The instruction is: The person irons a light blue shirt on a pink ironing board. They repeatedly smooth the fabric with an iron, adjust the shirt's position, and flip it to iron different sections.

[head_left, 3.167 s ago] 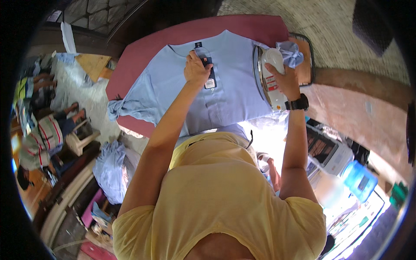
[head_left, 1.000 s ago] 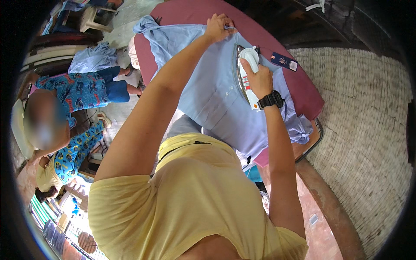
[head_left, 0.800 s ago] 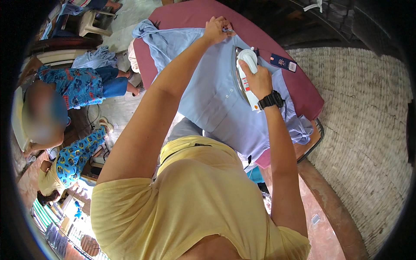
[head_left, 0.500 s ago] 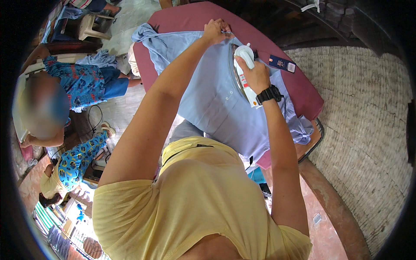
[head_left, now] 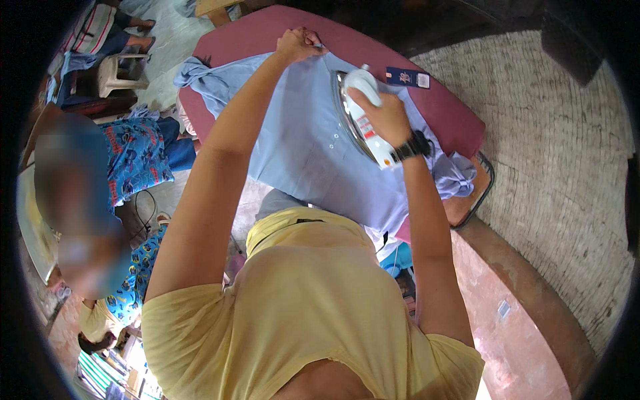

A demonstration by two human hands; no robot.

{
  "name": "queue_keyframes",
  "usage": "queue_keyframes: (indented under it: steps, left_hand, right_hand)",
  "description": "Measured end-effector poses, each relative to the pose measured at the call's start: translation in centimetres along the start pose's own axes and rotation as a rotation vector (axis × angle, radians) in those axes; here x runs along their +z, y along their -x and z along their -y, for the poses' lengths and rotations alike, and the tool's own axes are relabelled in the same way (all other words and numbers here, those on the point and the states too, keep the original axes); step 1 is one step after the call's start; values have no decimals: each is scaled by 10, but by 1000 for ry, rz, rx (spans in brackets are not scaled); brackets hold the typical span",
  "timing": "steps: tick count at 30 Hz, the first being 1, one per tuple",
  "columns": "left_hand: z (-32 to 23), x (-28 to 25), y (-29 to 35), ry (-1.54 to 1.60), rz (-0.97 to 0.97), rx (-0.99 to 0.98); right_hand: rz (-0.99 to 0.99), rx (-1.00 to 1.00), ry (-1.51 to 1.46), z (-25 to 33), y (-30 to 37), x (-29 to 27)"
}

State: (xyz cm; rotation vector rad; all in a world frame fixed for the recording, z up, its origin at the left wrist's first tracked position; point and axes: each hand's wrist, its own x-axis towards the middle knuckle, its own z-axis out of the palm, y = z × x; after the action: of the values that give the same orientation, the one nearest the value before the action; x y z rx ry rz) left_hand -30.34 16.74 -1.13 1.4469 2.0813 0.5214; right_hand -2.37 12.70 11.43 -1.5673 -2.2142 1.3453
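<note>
Right hand (head_left: 388, 119) wrapped round white iron (head_left: 371, 137), upper center, on blue shirt (head_left: 297, 127); left hand (head_left: 300, 47) pinches shirt edge, top center, grip partly hidden. Best: cloth taut, iron flat, navy tag (head_left: 403, 77) clear.

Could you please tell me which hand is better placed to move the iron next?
Probably the right hand: it grips the white iron over the blue shirt, while the left hand is at the shirt's far edge.
</note>
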Motion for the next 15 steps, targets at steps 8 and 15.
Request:
queue_keyframes:
  steps: [8,15]
  left_hand:
    - [-65,17,51,-85,-487,360]
    - [-143,101,98,56,-88,787]
  right_hand:
    - [-331,229,-160,-76,124,-10]
    - [-717,210,-134,-70,100,21]
